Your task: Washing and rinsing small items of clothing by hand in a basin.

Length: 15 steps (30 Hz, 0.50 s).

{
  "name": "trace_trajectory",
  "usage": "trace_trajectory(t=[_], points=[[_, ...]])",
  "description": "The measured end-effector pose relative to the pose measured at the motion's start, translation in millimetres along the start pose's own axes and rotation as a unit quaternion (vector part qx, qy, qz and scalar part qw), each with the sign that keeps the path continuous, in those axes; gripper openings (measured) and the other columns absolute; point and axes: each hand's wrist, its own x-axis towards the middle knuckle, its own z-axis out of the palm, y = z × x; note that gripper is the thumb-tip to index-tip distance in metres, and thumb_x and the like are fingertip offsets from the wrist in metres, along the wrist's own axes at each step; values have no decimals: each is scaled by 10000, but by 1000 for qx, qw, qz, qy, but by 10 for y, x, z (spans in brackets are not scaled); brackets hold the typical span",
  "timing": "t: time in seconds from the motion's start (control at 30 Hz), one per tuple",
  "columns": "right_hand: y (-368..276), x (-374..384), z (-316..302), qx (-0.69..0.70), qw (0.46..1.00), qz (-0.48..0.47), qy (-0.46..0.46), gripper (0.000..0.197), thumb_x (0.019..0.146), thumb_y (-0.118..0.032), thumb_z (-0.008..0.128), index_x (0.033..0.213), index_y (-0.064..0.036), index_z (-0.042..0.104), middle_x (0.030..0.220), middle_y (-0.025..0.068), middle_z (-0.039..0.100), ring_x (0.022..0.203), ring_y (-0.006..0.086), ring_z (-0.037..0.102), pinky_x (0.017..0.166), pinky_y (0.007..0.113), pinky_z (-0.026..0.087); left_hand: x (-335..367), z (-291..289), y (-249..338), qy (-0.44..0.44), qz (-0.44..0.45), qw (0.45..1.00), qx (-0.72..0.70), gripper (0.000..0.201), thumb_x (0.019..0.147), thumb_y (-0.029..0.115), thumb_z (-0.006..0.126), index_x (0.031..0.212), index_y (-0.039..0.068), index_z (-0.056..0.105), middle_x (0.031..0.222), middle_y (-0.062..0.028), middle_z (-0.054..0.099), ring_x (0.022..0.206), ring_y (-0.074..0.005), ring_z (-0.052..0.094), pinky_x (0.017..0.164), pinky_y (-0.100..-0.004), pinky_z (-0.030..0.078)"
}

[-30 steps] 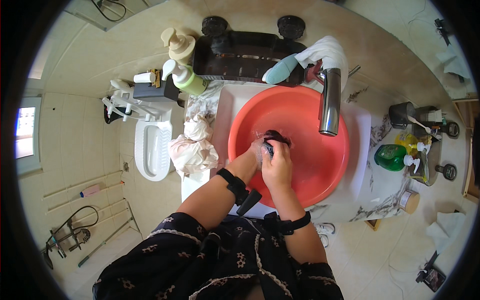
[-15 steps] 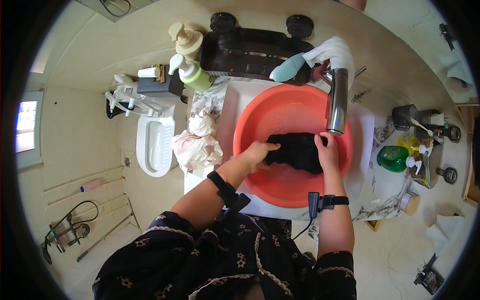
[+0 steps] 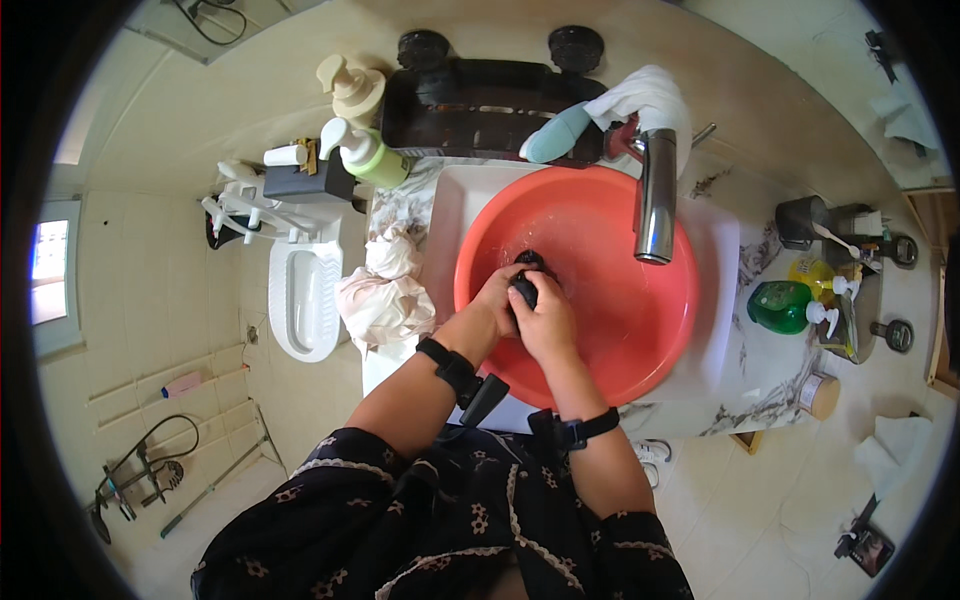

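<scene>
A marbled counter (image 3: 765,385) spreads across the middle of the view, with a white sink (image 3: 722,285) let into it. Within the sink sits a round red basin (image 3: 635,335), its inside wet and shiny. Behind, a dark tray (image 3: 455,125) runs along the wall, and a pale bundle (image 3: 385,310) lies on the counter to the left, just beside the sink. The tap (image 3: 657,205) reaches over the basin's far right part, well apart from both hands.

The right hand (image 3: 550,318) and the left hand (image 3: 495,298) are together over the basin's left half, clamped on one thing, the black cloth (image 3: 524,290). It is squeezed into a small wad between them, so neither hand is nearer: the left hand bears on its left side, the right hand on its right, thumb toward the top. From the right hand the cloth lies to the left; from the left hand, to the right. What shows of its long axis points away from the body, one dark end poking out past the fingers toward the far rim. The underside is hidden, so I cannot tell how the lower fingers grip or whether the cloth touches the basin's floor.
</scene>
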Motion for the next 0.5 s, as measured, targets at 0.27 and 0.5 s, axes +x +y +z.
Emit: trace_trajectory(t=[0.27,0.5], points=[[-206,-99,-195,-15,994,93,46,379,835,-431,528,916,-70,605,880,172,634,817,376,598,703,434,479,28,35,-286,-37,54,996,55,300,903,283,368,902,83,592,916,-119,641,827,-276,619,772,-425,494],[90,-104,-290,11,988,154,12,400,843,-398,467,950,-51,634,914,229,624,871,402,591,755,451,464,-152,337,-561,123,83,981,125,296,908,289,405,981,51,565,844,-128,621,722,-264,619,675,-415,504]])
